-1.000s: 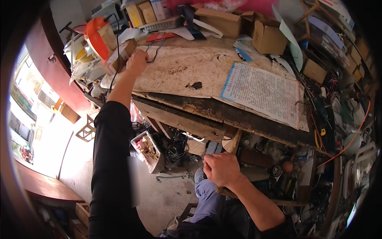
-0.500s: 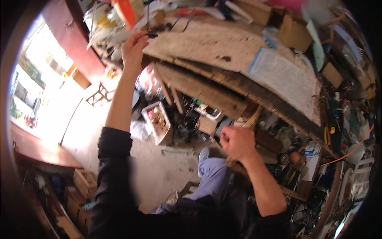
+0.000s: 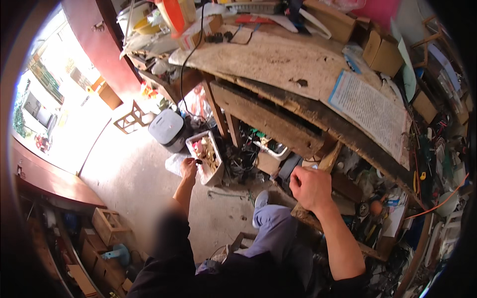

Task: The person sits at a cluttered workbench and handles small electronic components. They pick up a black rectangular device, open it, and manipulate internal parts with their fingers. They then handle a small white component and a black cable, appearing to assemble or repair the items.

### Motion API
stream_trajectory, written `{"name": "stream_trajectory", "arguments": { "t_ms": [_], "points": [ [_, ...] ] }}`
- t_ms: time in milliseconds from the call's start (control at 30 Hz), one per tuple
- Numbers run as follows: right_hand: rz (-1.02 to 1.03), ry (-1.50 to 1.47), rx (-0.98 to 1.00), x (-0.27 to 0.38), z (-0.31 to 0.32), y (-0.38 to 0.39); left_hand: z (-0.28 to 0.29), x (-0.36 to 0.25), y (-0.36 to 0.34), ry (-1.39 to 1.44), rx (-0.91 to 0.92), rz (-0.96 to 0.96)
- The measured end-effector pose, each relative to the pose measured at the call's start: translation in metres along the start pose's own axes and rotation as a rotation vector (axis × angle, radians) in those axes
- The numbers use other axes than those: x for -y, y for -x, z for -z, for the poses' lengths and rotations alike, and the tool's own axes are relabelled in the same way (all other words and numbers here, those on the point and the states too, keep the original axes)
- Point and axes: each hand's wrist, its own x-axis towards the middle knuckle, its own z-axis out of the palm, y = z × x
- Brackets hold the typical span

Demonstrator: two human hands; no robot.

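My left hand (image 3: pixel 189 169) is stretched out low beside a white rectangular bin (image 3: pixel 214 177) of light-coloured scraps. Its fingers pinch a small black piece (image 3: pixel 198 161), too small to name, close to the bin's near left edge. Higher up and to the right, my right hand (image 3: pixel 312 188) is curled into a fist in front of the workbench's wooden leg brace. Whatever those fingers may hold is hidden. The worn wooden workbench (image 3: pixel 258 57) stretches across beyond both hands.
A grey lidded bin (image 3: pixel 169 128) stands behind the scrap bin. From the bench top hangs a black cord (image 3: pixel 186 62). A printed sheet (image 3: pixel 370 111) lies on the bench's right part. Tools and clutter crowd the right side, and a wooden stool (image 3: pixel 108 224) stands at lower left.
My left hand has come down from the bench's left end to the scrap bin, with the small black piece in its fingers. My right hand stays closed at nearly the same place.
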Motion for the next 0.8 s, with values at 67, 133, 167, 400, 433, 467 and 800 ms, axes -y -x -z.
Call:
{"name": "stream_trajectory", "arguments": {
  "t_ms": [67,133,167,400,433,467,800],
  "points": [
    [-0.003,0.021,-0.015,-0.003,-0.001,-0.001,-0.018,-0.02,-0.003,-0.347,-0.202,-0.122],
    [0.004,0.031,-0.008,-0.004,-0.001,0.001,-0.025,-0.049,-0.009,-0.393,-0.216,-0.161],
    [0.02,0.007,-0.011,-0.003,-0.002,0.0,-0.033,-0.062,-0.01,-0.341,-0.337,-0.339],
    [-0.009,0.021,0.0,-0.003,0.003,0.001,-0.058,-0.303,0.074,0.047,-0.41,-1.256],
    [-0.011,0.019,-0.001,-0.003,0.003,0.002,-0.058,-0.333,0.076,0.11,-0.342,-1.271],
    [-0.004,0.02,-0.047,-0.004,0.0,0.002,-0.06,-0.362,0.073,0.045,-0.318,-1.252],
    [0.063,0.006,-0.062,-0.008,-0.009,0.001,-0.1,-0.509,-0.078,-0.924,-0.134,-1.155]
  ]
}}
